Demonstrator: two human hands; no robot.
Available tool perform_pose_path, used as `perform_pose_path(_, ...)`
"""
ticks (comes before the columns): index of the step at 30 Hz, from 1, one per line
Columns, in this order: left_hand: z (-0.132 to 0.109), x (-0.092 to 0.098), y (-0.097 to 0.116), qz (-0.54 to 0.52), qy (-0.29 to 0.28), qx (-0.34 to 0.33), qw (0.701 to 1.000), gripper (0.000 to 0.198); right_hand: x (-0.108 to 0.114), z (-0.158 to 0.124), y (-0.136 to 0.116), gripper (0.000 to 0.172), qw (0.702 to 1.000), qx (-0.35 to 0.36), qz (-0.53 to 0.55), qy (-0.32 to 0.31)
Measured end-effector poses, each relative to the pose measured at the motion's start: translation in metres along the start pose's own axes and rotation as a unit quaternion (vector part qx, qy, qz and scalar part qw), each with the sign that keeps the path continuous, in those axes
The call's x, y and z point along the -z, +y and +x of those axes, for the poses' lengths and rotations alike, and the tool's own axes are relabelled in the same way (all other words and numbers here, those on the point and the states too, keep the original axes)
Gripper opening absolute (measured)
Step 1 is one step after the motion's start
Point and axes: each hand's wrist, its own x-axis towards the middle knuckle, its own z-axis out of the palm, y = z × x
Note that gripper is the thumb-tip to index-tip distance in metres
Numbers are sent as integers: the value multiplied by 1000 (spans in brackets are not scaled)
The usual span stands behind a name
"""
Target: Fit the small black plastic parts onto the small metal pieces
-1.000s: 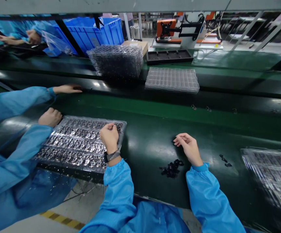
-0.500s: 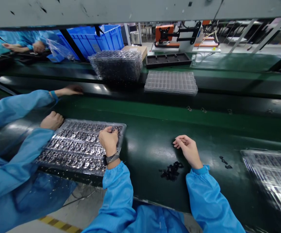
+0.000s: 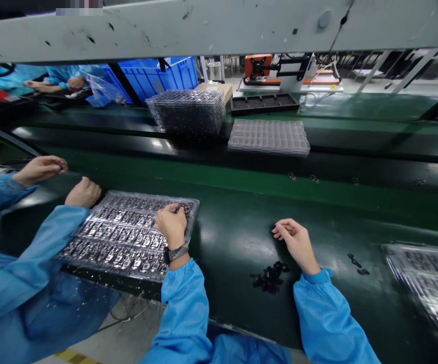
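My left hand (image 3: 172,224) bends over the upper right corner of a clear plastic tray (image 3: 196,215). Rows of small metallic electronic parts (image 3: 139,235) fill the tray. Its fingers are curled together at the last part in the top row; what they pinch is too small to make out. Over the green belt, to the right, my right hand (image 3: 293,241) has thumb and fingertips pressed together. Anything between them is hidden. Just below and left of that hand lies a loose pile of small black pieces (image 3: 272,278).
A co-worker's hand (image 3: 83,193) is at the tray's upper left corner, their other hand (image 3: 42,169) further left. Another filled tray (image 3: 431,283) lies at right, with a few black pieces (image 3: 355,260) before it. Stacked clear trays (image 3: 268,137) stand behind.
The co-worker's far hand has drawn back left from the belt and now seems to hold something small. My hands keep their places. The whole view has shifted slightly downward in the picture.
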Motion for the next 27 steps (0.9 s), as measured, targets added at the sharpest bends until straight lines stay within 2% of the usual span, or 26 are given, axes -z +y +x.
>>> perform_pose_path(5, -6, 7, 5, 17, 5, -7, 1000, 19, 0, 0, 1, 54, 1000, -2, -1, -1)
perform_pose_path(9, -7, 8, 6, 20, -7, -20, 1000, 18, 0, -1, -1, 49, 1000, 7, -11, -8)
perform_pose_path(13, -8, 7, 8, 10, -3, -22, 1000, 18, 0, -5, -6, 35, 994, 28, -76, -68)
perform_pose_path(17, -9, 8, 10, -1, 0, -27, 1000, 19, 1, -10, -10, 19, 977, 61, -163, -126)
perform_pose_path(20, -12, 12, 14, -5, 5, -39, 999, 20, 1, -14, -14, 11, 949, 65, -228, -209)
perform_pose_path(23, -22, 13, 25, -23, 23, -76, 997, 22, 1, -20, -21, 3, 894, 55, -318, -312)
perform_pose_path(25, -34, 10, 37, -42, 25, -122, 991, 23, -2, -23, -26, 9, 854, 48, -371, -361)
perform_pose_path(27, -52, 4, 52, -58, 8, -178, 982, 22, -8, -25, -29, 11, 828, 43, -402, -389)
